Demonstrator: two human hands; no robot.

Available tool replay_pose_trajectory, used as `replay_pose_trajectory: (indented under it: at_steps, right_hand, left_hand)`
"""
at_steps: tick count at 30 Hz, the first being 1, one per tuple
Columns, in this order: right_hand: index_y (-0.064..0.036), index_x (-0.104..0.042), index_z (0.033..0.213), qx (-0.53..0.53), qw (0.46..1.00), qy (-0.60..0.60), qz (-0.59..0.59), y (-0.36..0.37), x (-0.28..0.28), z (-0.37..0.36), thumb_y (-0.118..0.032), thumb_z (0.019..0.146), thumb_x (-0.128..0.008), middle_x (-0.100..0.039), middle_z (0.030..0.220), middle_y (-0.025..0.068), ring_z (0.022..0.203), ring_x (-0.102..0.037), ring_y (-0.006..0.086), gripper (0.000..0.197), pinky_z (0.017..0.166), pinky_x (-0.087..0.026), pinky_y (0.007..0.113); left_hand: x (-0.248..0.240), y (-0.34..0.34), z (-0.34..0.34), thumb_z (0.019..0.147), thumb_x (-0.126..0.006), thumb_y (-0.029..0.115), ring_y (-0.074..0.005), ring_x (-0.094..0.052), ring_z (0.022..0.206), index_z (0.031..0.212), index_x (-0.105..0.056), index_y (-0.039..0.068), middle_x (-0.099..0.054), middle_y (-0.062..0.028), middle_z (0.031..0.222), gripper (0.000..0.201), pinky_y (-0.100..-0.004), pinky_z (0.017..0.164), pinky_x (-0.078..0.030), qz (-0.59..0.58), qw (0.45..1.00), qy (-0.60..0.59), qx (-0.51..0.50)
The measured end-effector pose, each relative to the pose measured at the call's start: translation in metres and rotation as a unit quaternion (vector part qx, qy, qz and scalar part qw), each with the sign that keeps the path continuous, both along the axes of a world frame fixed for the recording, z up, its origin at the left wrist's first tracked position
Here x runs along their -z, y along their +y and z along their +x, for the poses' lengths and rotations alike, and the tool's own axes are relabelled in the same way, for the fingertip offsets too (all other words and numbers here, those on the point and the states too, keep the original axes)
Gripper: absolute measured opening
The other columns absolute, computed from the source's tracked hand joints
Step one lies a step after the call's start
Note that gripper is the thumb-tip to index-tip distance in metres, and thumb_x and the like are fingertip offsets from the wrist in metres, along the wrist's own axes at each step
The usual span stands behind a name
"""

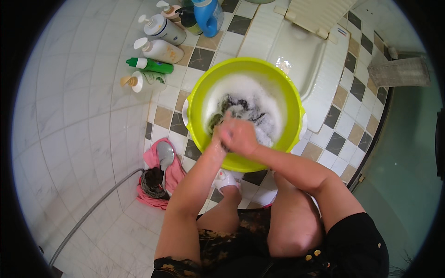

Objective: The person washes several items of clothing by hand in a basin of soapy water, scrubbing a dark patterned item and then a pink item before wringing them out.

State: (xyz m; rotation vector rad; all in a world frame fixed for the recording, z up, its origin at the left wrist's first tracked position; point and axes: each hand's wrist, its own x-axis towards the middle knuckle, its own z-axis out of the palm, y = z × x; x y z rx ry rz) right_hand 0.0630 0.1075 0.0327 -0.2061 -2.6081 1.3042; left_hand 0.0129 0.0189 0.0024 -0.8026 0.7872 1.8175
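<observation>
Cloth [238, 103], right hand [242, 135] clenched, left hand [221, 135] unclear, basin rim [238, 164] near, open suds [248, 85] beyond

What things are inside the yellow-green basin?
Inside the basin are white foam and dark fabric. Foam and the hands cover part of the fabric; the basin's bottom is hidden.

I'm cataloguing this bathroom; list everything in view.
basin: 1, lime, centre
suds: uncounted, white, inside
wet fabric: uncounted, dark, inside
pump bottles: 4, pale, upper left
squeeze bottle: 1, green, same row
handled jug: 1, blue, top
bottle: 1, dark, beside jug
squat toilet: 1, white, beyond basin
unidentified slab: 1, grey, upper right
rumpled cloths: 2, pink and dark, left
hose: 1, grey, lower left
glass panel: 1, greenish, right
floor tiles: many, white/beige/black, underneath
slipper: 1, white, on foot
legs: 2, bare, below
hands: 2, bare, over basin
</observation>
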Motion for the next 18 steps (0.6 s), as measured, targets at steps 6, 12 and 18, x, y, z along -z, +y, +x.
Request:
replay_pose_trajectory:
  at_steps: [6,12,18]
  right_hand:
    - [-0.0097,-0.059,0.069,0.079,0.98,-0.185,0.01,0.022,0.019,-0.021,-0.025,0.078,-0.055,-0.06,0.072,0.0131,0.066,-0.059,0.0347,0.018,0.059,-0.046,0.044]
    - [-0.0027,-0.062,0.088,0.232,0.964,-0.116,-0.06,0.096,0.08,-0.026,-0.025,0.086,-0.059,-0.061,0.09,0.0207,0.083,-0.059,0.0381,0.022,0.073,-0.046,0.043]
    - [-0.002,-0.059,0.081,-0.061,0.961,-0.142,-0.23,0.02,0.034,0.008,-0.024,0.081,-0.059,-0.057,0.084,0.0184,0.082,-0.057,0.0363,0.022,0.074,-0.045,0.044]
  left_hand:
    - [-0.002,0.002,-0.004,0.094,-0.052,0.033,-0.0201,-0.061,0.093,0.111,-0.06,0.005,-0.063,-0.0097,0.106,0.033,-0.0355,0.085,-0.049,-0.111,0.993,0.048,0.016]
    - [0.019,-0.023,-0.017,0.088,-0.062,0.038,-0.0284,-0.044,0.121,0.124,-0.042,-0.008,-0.048,-0.0198,0.128,0.063,-0.0404,0.108,-0.032,-0.093,0.994,0.035,0.042]
    - [0.001,-0.019,-0.023,0.078,-0.05,0.072,-0.0268,-0.051,0.115,0.127,-0.05,0.005,-0.056,-0.0111,0.122,0.083,-0.0438,0.099,-0.04,-0.015,0.994,0.028,0.101]
